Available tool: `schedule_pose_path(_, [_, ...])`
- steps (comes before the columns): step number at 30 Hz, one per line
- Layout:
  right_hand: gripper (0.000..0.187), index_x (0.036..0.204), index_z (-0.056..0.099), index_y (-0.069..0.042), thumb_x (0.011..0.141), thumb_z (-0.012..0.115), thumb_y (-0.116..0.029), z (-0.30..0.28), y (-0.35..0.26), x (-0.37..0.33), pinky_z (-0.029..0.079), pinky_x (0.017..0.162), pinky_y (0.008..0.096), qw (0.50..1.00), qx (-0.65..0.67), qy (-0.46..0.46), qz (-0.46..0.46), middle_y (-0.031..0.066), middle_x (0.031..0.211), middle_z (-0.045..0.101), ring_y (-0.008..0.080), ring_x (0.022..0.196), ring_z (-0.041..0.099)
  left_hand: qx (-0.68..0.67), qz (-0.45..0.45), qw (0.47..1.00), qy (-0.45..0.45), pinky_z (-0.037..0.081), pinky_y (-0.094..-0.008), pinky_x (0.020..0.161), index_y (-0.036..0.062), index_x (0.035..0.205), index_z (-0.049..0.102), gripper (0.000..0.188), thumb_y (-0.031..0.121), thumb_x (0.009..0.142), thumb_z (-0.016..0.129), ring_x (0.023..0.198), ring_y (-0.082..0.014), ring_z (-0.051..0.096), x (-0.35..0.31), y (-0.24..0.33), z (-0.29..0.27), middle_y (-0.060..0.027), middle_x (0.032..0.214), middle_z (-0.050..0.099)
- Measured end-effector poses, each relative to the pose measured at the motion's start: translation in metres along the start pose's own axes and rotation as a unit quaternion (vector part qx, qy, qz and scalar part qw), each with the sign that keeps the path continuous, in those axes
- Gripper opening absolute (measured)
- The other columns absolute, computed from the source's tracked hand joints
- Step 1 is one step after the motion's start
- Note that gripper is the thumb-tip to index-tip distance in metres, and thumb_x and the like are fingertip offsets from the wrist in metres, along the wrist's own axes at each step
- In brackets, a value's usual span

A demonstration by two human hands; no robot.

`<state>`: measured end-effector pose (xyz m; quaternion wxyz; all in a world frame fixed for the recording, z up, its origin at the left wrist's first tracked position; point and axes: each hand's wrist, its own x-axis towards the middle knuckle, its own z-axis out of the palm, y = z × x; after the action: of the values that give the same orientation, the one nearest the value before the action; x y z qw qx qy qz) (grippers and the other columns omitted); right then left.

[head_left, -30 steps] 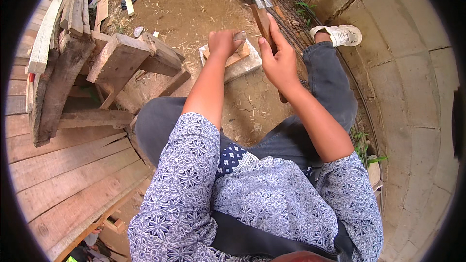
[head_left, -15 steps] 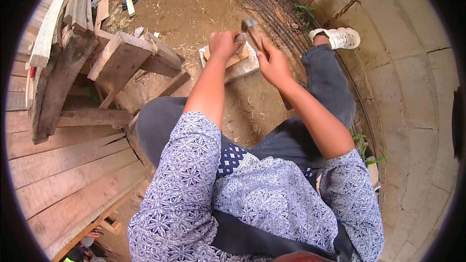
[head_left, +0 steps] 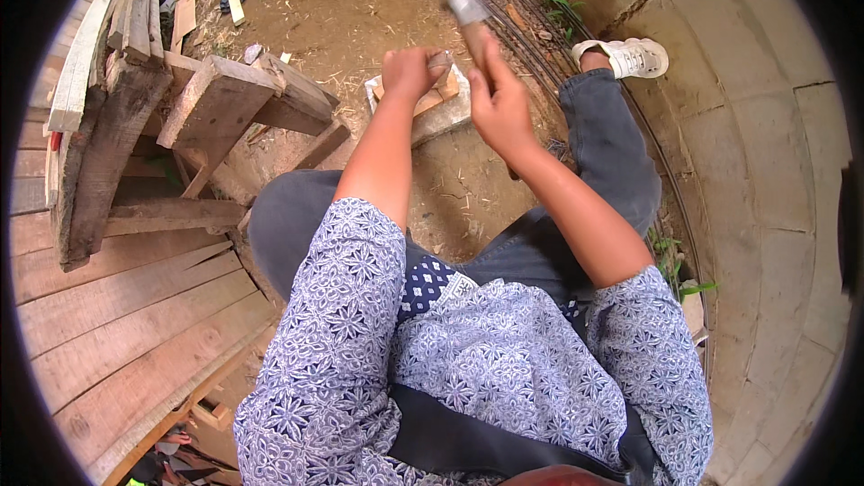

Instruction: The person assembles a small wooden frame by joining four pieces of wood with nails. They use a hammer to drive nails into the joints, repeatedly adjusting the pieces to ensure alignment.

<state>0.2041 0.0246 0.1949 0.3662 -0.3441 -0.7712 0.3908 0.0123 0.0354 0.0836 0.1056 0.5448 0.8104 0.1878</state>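
My right hand (head_left: 504,115) is closed around the wooden handle of a hammer (head_left: 469,11). The hammer's grey metal head is raised up and away from my left hand, slightly blurred. My left hand (head_left: 407,74) is wrapped round a short chisel-like tool (head_left: 440,60); only its grey-brown end shows beyond the fist, and the rest is hidden. Below the fist, small pieces of wood (head_left: 443,90) rest on a pale, flat block (head_left: 447,119) on the ground. My left hand and forearm cover part of both.
Rough timber benches (head_left: 220,94) and planks (head_left: 144,333) stand at the left. A block wall (head_left: 765,162) curves along the right, with dark rods (head_left: 517,31) on the ground beside it. My bent legs flank the dirt floor (head_left: 459,207), strewn with wood shavings.
The hammer has lifted from just beside the tool in my left hand to farther away and above it. My left hand keeps its grip and has barely moved.
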Motion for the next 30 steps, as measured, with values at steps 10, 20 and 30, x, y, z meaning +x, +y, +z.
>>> schedule_pose_path(10, [0.057, 0.150, 0.043, -0.012, 0.095, 0.054, -0.008, 0.007, 0.051, 0.002, 0.052, 0.088, 0.0423, 0.997, -0.047, 0.021, -0.058, 0.0295, 0.113, 0.066, 0.0420, 0.103, 0.068, -0.007, 0.021, 1.000, -0.006, 0.046, -0.0390, 0.087, 0.0305, 0.115, 0.075, 0.037, 0.044, 0.080, 0.077, 0.093, -0.0259, 0.070, 0.010, 0.007, 0.005, -0.0080, 0.098, 0.075])
schedule_pose_path(20, [0.058, 0.150, 0.038, -0.006, 0.095, 0.054, -0.013, -0.003, 0.060, -0.003, 0.049, 0.095, 0.0416, 0.994, -0.081, -0.051, 0.059, 0.0273, 0.127, 0.061, 0.0401, 0.115, 0.063, -0.017, -0.001, 1.000, -0.021, 0.052, -0.0413, 0.085, 0.0288, 0.111, 0.076, 0.033, 0.044, 0.082, 0.076, 0.092, -0.0291, 0.071, 0.006, 0.011, 0.004, -0.0087, 0.097, 0.075])
schedule_pose_path(30, [0.058, 0.149, 0.042, -0.009, 0.093, 0.054, -0.015, 0.008, 0.068, -0.011, 0.048, 0.099, 0.0437, 0.996, -0.038, -0.055, 0.058, 0.0266, 0.129, 0.061, 0.0419, 0.116, 0.062, 0.004, 0.023, 0.998, -0.063, 0.054, -0.0411, 0.087, 0.0248, 0.121, 0.071, 0.041, 0.037, 0.081, 0.072, 0.102, -0.0325, 0.068, 0.005, 0.003, -0.006, -0.0122, 0.106, 0.073])
